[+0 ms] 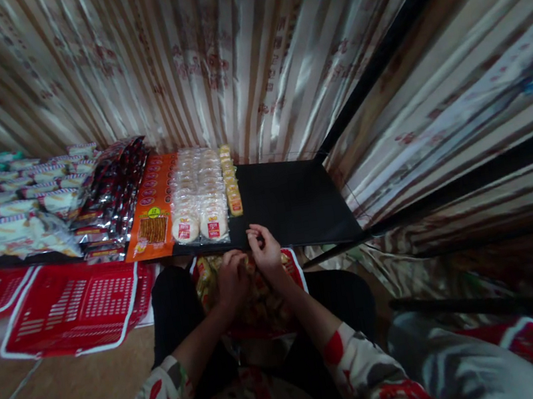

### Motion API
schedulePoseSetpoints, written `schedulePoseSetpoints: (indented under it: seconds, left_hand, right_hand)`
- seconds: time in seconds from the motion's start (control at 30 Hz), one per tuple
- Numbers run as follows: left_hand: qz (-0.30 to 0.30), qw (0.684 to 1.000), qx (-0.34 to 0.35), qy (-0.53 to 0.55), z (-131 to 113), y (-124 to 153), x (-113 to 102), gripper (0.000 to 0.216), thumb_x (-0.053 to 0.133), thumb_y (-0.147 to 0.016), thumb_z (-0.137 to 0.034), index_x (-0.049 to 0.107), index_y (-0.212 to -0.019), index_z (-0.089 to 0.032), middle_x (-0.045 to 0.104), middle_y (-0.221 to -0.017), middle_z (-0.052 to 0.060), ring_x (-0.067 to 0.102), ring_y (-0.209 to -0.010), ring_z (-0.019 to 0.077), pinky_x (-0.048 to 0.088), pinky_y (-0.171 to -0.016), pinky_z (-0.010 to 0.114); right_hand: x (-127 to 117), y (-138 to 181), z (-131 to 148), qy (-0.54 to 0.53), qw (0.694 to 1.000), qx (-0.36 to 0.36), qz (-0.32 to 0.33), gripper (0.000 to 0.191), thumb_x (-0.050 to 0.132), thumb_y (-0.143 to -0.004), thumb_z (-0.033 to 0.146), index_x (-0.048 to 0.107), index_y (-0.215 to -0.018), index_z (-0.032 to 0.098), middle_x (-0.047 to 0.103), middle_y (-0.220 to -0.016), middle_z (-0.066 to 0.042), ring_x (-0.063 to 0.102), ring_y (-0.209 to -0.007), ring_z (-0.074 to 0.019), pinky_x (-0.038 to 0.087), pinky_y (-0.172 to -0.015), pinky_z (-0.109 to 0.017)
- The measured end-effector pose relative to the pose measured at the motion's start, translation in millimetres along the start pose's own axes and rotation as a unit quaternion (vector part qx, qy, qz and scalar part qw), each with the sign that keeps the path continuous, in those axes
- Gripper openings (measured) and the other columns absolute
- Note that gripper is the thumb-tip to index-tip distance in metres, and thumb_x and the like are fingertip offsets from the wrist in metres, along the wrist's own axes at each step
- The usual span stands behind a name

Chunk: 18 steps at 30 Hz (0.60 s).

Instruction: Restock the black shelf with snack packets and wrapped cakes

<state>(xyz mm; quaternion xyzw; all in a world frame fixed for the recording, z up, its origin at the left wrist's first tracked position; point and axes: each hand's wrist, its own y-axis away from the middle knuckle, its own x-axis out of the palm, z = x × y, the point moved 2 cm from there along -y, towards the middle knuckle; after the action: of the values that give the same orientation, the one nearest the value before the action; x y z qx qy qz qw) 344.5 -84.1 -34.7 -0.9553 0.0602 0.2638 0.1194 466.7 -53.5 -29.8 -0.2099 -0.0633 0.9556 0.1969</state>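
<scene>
A red basket (300, 268) filled with small yellow wrapped snacks (263, 308) rests between my knees. Over its left part is my left hand (233, 275), fingers curled inward near the snacks; whatever they hold is hidden. My right hand (265, 250) is just beside it, at the front edge of the black shelf (291, 199). Its thumb and fingers are bent together, and I cannot make out anything between them. Beyond the hands, a single row of yellow packets (230, 181) lies on the shelf, alongside two rows of clear-wrapped round white cakes (195, 197).
Left along the shelf are an orange snack bag (150, 211), dark red packets (107, 198) and many white packs (18, 198). A red basket (71, 308) stands on the floor below. Striped curtains (234, 56) hang behind; a black pole (384, 46) slants at right. Another person's grey-clad leg (453, 358) is nearby.
</scene>
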Motion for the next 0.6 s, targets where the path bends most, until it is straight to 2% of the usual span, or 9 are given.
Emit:
schedulePoseSetpoints:
  seconds: [0.07, 0.13, 0.2, 0.3, 0.37, 0.43, 0.6]
  left_hand:
    - [0.023, 0.998, 0.008, -0.055, 6, 23, -4, 0.028, 0.041, -0.081, -0.014, 0.061, -0.101, -0.017, 0.059, -0.109, 0.009, 0.054, -0.105, 0.0215, 0.044, -0.094, 0.036]
    - [0.065, 0.986, -0.036, -0.148, 15, 45, -4, 0.029, 0.043, -0.081, -0.015, 0.061, -0.103, -0.017, 0.060, -0.110, 0.011, 0.054, -0.106, 0.0240, 0.044, -0.093, 0.039]
    - [0.122, 0.961, -0.092, -0.233, 24, 65, -1, 0.033, 0.042, -0.081, -0.014, 0.060, -0.108, -0.014, 0.058, -0.114, 0.015, 0.056, -0.104, 0.0273, 0.046, -0.088, 0.042]
    - [0.186, 0.936, -0.119, -0.274, 31, 88, 6, 0.047, 0.041, -0.079, -0.010, 0.050, -0.125, -0.013, 0.046, -0.133, 0.019, 0.059, -0.101, 0.0300, 0.050, -0.079, 0.042]
    - [0.194, 0.937, -0.122, -0.264, 34, 96, 11, 0.053, 0.039, -0.079, -0.008, 0.044, -0.131, -0.015, 0.039, -0.139, 0.019, 0.058, -0.104, 0.0294, 0.051, -0.079, 0.040]
    - [0.190, 0.941, -0.128, -0.250, 36, 100, 13, 0.051, 0.039, -0.079, -0.007, 0.047, -0.128, -0.014, 0.038, -0.140, 0.019, 0.056, -0.110, 0.0278, 0.048, -0.087, 0.039]
    - [0.179, 0.959, -0.109, -0.191, 43, 102, 18, 0.046, 0.038, -0.078, -0.005, 0.053, -0.121, -0.009, 0.043, -0.136, 0.020, 0.045, -0.124, 0.0255, 0.037, -0.104, 0.039]
  right_hand:
    - [-3, 28, -7, 0.039, 0.999, 0.019, 0.024, 0.028, 0.044, -0.086, 0.033, 0.060, -0.102, 0.017, 0.067, -0.093, -0.008, 0.062, -0.082, -0.0169, 0.049, -0.072, -0.027]
    - [-3, 55, -19, 0.099, 0.990, 0.026, 0.092, 0.025, 0.044, -0.086, 0.031, 0.062, -0.097, 0.018, 0.068, -0.090, -0.008, 0.063, -0.081, -0.0189, 0.048, -0.075, -0.031]
    - [0, 78, -34, 0.154, 0.973, 0.045, 0.164, 0.023, 0.046, -0.083, 0.026, 0.064, -0.094, 0.017, 0.068, -0.090, -0.010, 0.063, -0.085, -0.0221, 0.047, -0.078, -0.033]
    - [6, 104, -52, 0.212, 0.948, 0.058, 0.229, 0.027, 0.052, -0.077, 0.018, 0.064, -0.101, 0.018, 0.068, -0.095, -0.012, 0.062, -0.092, -0.0257, 0.045, -0.084, -0.037]
    - [10, 113, -57, 0.235, 0.940, 0.069, 0.236, 0.035, 0.053, -0.075, 0.016, 0.062, -0.108, 0.019, 0.067, -0.097, -0.013, 0.062, -0.093, -0.0268, 0.044, -0.085, -0.039]
    - [14, 118, -57, 0.245, 0.938, 0.080, 0.233, 0.035, 0.053, -0.076, 0.016, 0.061, -0.109, 0.018, 0.067, -0.096, -0.014, 0.062, -0.092, -0.0277, 0.044, -0.084, -0.040]
    - [15, 118, -56, 0.180, 0.954, 0.116, 0.210, 0.015, 0.054, -0.077, 0.021, 0.063, -0.089, 0.022, 0.069, -0.083, -0.007, 0.064, -0.081, -0.0231, 0.047, -0.076, -0.035]
